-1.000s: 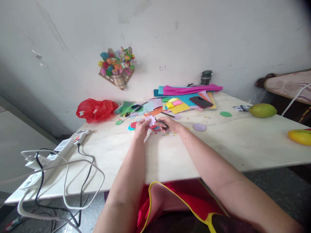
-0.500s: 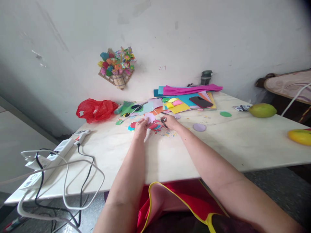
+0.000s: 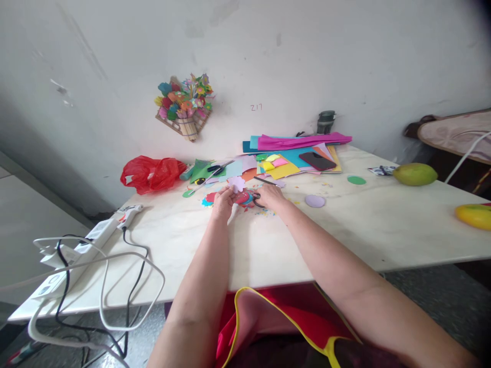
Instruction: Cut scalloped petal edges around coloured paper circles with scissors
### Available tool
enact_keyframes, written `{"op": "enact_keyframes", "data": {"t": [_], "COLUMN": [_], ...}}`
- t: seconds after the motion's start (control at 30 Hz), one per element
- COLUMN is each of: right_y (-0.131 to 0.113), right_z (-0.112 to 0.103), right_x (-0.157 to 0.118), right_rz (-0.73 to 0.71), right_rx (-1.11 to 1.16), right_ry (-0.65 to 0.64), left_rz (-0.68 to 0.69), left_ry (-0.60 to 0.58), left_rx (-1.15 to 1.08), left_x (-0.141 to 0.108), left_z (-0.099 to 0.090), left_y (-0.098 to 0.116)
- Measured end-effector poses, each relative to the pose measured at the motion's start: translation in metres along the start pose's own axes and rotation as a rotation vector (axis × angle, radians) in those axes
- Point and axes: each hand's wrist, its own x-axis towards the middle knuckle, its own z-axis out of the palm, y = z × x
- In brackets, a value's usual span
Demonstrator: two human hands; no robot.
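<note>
My left hand [image 3: 223, 203] pinches a pale purple scalloped paper flower [image 3: 237, 183] between thumb and fingers. To its right, my right hand [image 3: 269, 196] is closed around scissors [image 3: 258, 200]. Their dark handle loops show under the fingers, while the blades cannot be made out. Below and between both hands lies a pile of red and blue paper cutouts [image 3: 242, 198], partly covered by the fingers. Small paper scraps [image 3: 267, 211] are scattered on the table close to my right wrist. A dark pencil [image 3: 267, 181] lies just beyond my right hand.
A white table [image 3: 276, 245] carries coloured paper sheets [image 3: 292, 157] and a phone [image 3: 317, 161] at the back. Another pair of scissors [image 3: 217, 168] and a red plastic bag [image 3: 151, 174] lie left. Purple [image 3: 315, 201] and green paper circles [image 3: 356, 180] lie right. Power strips with cables [image 3: 82, 250] occupy the left edge.
The scissors in my right hand have turned down, so their blades no longer show pointing up beside the purple flower. My left hand has hardly moved.
</note>
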Motion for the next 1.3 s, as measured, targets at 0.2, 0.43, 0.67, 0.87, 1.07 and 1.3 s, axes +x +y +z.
{"op": "enact_keyframes", "data": {"t": [0.2, 0.43, 0.67, 0.87, 1.07, 1.3], "right_y": [0.006, 0.01, 0.006, 0.006, 0.003, 0.006], "right_z": [0.002, 0.001, 0.003, 0.001, 0.008, 0.01], "right_x": [0.002, 0.002, 0.004, 0.007, 0.008, 0.01], "right_rz": [0.026, -0.001, 0.048, 0.164, 0.097, 0.056], "right_rx": [0.121, 0.158, 0.239, 1.073, 1.392, 1.455], "right_ry": [-0.063, -0.109, 0.046, -0.029, -0.043, 0.013], "left_rz": [0.001, 0.011, 0.097, 0.135, 0.115, 0.108], "left_ry": [-0.014, -0.025, -0.09, -0.1, -0.102, -0.018], "left_rx": [-0.016, -0.002, 0.136, 0.231, 0.33, 0.193], "left_x": [-0.001, 0.001, 0.001, 0.0, 0.0, -0.001], "left_z": [-0.001, -0.002, -0.003, -0.002, 0.001, 0.002], "left_y": [0.0, -0.001, -0.008, -0.011, -0.015, -0.008]}}
